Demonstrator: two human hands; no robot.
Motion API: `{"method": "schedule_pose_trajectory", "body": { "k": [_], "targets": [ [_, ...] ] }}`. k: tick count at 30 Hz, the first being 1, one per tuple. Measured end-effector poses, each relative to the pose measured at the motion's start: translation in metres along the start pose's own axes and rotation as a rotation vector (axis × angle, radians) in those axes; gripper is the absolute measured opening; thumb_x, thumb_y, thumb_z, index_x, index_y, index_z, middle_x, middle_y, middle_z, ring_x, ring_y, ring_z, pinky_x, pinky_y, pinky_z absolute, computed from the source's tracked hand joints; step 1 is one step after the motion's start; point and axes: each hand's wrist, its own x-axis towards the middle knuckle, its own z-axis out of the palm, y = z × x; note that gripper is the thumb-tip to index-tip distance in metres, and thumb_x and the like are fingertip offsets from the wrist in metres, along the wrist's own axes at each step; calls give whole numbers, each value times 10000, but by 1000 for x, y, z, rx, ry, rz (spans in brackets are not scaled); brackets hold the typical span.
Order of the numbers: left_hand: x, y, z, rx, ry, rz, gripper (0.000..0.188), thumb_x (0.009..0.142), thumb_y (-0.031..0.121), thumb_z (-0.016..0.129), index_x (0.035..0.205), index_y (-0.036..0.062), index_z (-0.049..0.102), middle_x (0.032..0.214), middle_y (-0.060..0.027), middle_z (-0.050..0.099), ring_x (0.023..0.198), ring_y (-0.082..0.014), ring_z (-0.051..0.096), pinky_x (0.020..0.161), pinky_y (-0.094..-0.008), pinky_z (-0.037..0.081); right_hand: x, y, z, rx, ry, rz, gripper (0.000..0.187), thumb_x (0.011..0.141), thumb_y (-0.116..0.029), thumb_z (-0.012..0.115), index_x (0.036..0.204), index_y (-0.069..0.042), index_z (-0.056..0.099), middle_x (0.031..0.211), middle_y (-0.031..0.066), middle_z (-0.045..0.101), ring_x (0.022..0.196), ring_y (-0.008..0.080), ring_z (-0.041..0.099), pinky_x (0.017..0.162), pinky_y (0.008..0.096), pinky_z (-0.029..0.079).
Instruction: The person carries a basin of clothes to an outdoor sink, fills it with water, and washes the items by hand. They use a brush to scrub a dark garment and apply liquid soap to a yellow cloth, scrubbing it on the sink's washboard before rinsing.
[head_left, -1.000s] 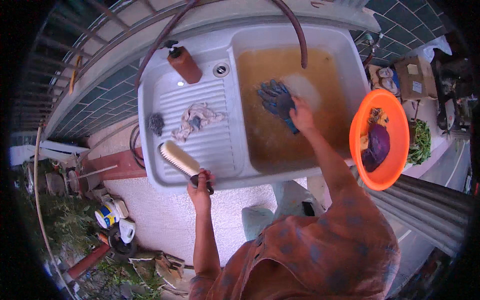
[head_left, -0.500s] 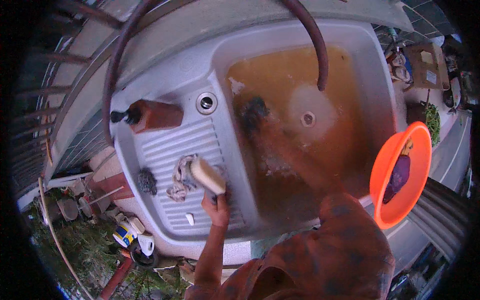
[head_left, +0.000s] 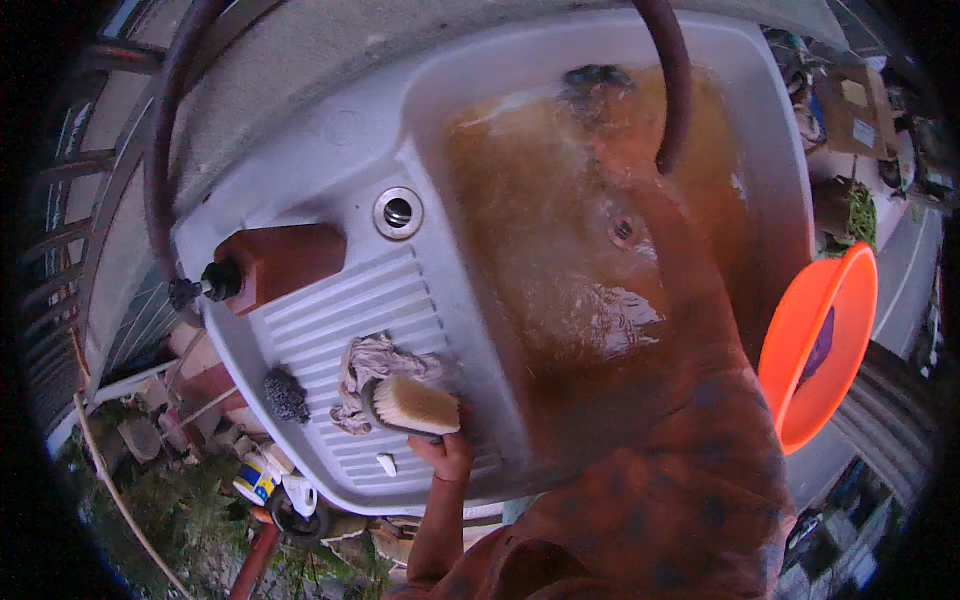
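My left hand [head_left: 444, 456] is closed round a scrubbing brush [head_left: 415, 405] with pale bristles facing up. The brush is over the ribbed drainboard [head_left: 345, 300], against a crumpled pale rag [head_left: 372, 360]. My right hand [head_left: 612, 125] reaches to the far side of the sink basin [head_left: 765, 150], its fingers wrapped on a dark, soft-looking thing [head_left: 595, 78]. Cloudy brown water [head_left: 540, 230] stands in the basin, blurring the forearm and the round drain [head_left: 626, 230]. A dark grey scourer [head_left: 286, 395] and a small white piece [head_left: 387, 463] rest on the drainboard.
A brown bottle [head_left: 280, 262] with a dark top lies on the drainboard beside an overflow fitting [head_left: 398, 213]. The curved brown pipe [head_left: 672, 90] hangs over the basin. An orange bowl [head_left: 858, 330] with purple cloth stands at the right edge. White containers [head_left: 298, 494] stand below left.
My right hand has swept from the basin's left side to its far wall with the dark thing, stirring the water. My left hand has shifted slightly, turning the brush; the view has moved too.
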Motion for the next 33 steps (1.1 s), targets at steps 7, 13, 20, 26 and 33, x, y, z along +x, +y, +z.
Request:
{"method": "schedule_pose_trajectory", "body": {
  "k": [7, 13, 20, 26, 33],
  "targets": [
    [19, 21, 12, -121, 39, -110, 208, 806, 175, 579, 855, -26, 554, 728, -79, 576, 624, -157, 538, 554, -271, 446, 20, 85, -7, -96, -122, 466, 628, 811, -370, 460, 1337, -84, 268, 1311, 190, 355, 1226, 367, 298, 1004, 514, 192],
    [6, 21, 3, -179, 34, -79, 196, 791, 141, 576, 899, -20, 543, 850, -88, 563, 776, -175, 537, 678, -279, 449, 59, 96, 86, 307, 503, 613, 636, 821, -351, 492, 1363, -177, 211, 1323, 228, 305, 1249, 412, 225, 995, 528, 194],
    [9, 36, -2, 248, -70, -168, 344, 734, 348, 529, 842, 21, 516, 778, -94, 525, 725, -216, 488, 655, -308, 378, 87, 17, 42, 106, 251, 669, 922, 783, -641, 371, 1353, 33, 102, 1407, 245, 79, 1312, 359, 63, 1047, 453, 65],
    [18, 49, 6, 190, -140, -64, 327, 769, 362, 495, 775, 36, 521, 765, -80, 525, 680, -203, 487, 622, -302, 383, 82, -59, 62, 351, 452, 469, 828, 789, -526, 455, 1306, 76, 220, 1318, 313, 248, 1264, 437, 176, 991, 542, 179],
    [5, 31, -1, 35, -75, -97, 182, 845, 206, 491, 824, 32, 538, 784, -60, 522, 707, -156, 479, 619, -266, 387, 57, -159, 80, 267, 466, 188, 546, 793, -448, 446, 983, 60, 506, 1226, 266, 375, 1165, 385, 330, 1006, 494, 182]
  ]
}}
